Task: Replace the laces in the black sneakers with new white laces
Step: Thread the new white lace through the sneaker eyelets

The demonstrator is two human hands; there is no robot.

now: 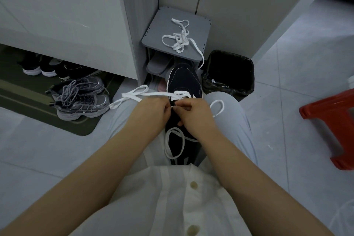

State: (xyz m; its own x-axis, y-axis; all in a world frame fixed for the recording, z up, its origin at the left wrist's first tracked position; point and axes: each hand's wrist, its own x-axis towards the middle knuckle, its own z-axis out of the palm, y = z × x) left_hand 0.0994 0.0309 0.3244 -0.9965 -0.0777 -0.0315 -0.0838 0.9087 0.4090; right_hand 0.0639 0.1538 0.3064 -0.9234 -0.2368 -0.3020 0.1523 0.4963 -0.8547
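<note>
Pair of grey-silver mesh running shoes [80,98] at far left on a dark green floor mat [38,105], not part of the job. Flat white woven lace [134,93] trails left off the lap from the front eyelets. More of it loops over the heel end and off the right knee; can't tell which end is which.

Left hand [153,113] is curled, fingertips pinching the lace at the eyelet row. Black fabric sneaker with white sole rim [183,80] lies on the lap between the knees, toe pointing away, only the front rows laced. Right hand [194,115] is also curled and pinches the lace from the other side, fingertips touching the left's. The exact eyelet is hidden.

Handling, my guess:
- Lace is limp, light and twists easily, so hold it at the stiff tip to feed and keep it flat.
- Sneaker is light with a soft upper that flexes, so steady it at the eyelet flap.

Second white flat lace [178,38] lies tangled on the small grey plastic shoe rack top [153,38], one end hanging over the front edge. Further right, a black bag-lined bin [229,71], then a red plastic stool [329,117].
</note>
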